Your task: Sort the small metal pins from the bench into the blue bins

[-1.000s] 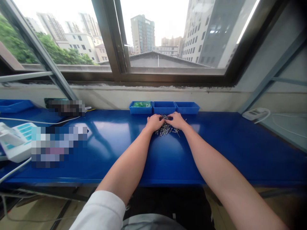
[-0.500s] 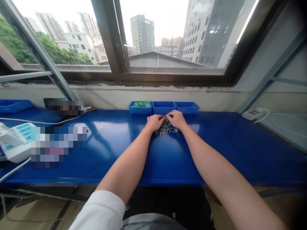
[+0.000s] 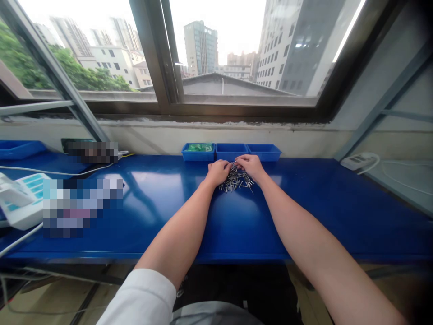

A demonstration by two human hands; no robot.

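Note:
A loose pile of thin metal screws (image 3: 236, 179) lies on the blue tabletop, close to the bins at the back. On the pile's left edge rests my left hand (image 3: 218, 171), its fingers curled down at the screws; what they hold, if anything, is hidden. My right hand (image 3: 251, 166) is above the pile's right rear side, thumb and fingers pinched together. A small screw-like piece appears at its fingertips, too small to make out clearly.
Three blue bins stand in a row against the wall: a left bin (image 3: 198, 156) with green-and-white packets, a middle bin (image 3: 232, 156) and a right bin (image 3: 264, 156). A white device (image 3: 25, 198) and cables occupy the left; a power strip (image 3: 358, 160) sits far right.
My right hand has lifted slightly off the pile, exposing more screws beneath it. The left hand has barely shifted and stays at the pile's left edge.

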